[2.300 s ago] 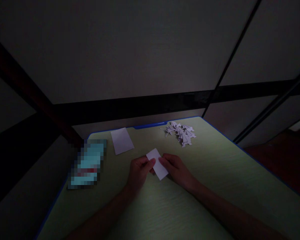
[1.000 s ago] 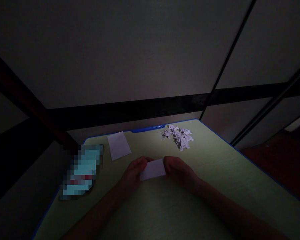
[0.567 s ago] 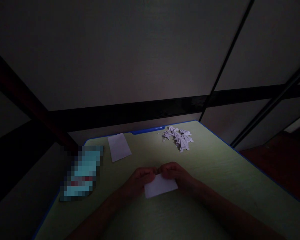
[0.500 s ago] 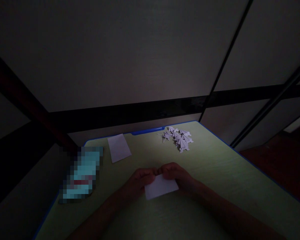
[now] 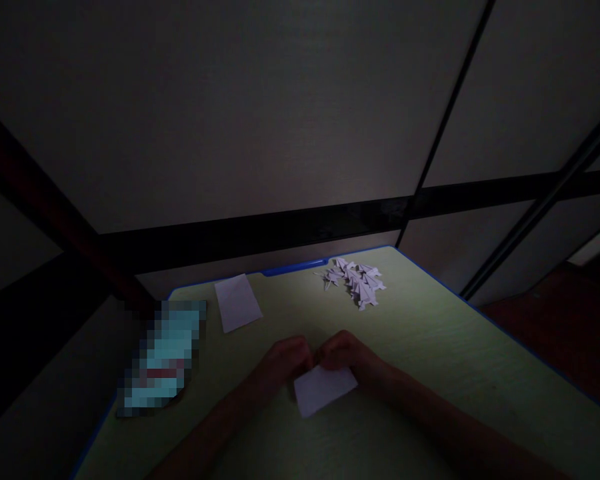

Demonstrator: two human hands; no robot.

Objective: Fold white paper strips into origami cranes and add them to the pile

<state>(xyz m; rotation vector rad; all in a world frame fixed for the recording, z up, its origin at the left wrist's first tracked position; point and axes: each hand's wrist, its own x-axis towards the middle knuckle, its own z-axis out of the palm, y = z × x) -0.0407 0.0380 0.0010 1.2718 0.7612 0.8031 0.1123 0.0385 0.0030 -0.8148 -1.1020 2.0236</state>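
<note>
A small white piece of paper (image 5: 325, 392) is held low over the front middle of the table. My right hand (image 5: 347, 353) is closed on its far edge, thumb on top and fingers curled behind. At the far left corner of the paper, my left hand (image 5: 286, 360) is closed too, its fingertips curled against that edge and partly hidden. The two hands nearly meet. Beyond them lies a pile of folded white paper figures (image 5: 363, 287), pointed and overlapping. Farther left, a stack of white paper (image 5: 239, 303) lies flat.
The pale green table (image 5: 440, 360) has a blue rim and a blue pen groove (image 5: 295, 267) at its back edge. A blurred-out light blue object (image 5: 167, 357) lies at the left edge. Cabinet panels (image 5: 260, 133) with a dark band rise directly behind the table.
The paper has tilted, its near left corner swinging toward me. My left thumb has drawn back from the paper's top face, while the right hand keeps its hold. The view has shifted slightly.
</note>
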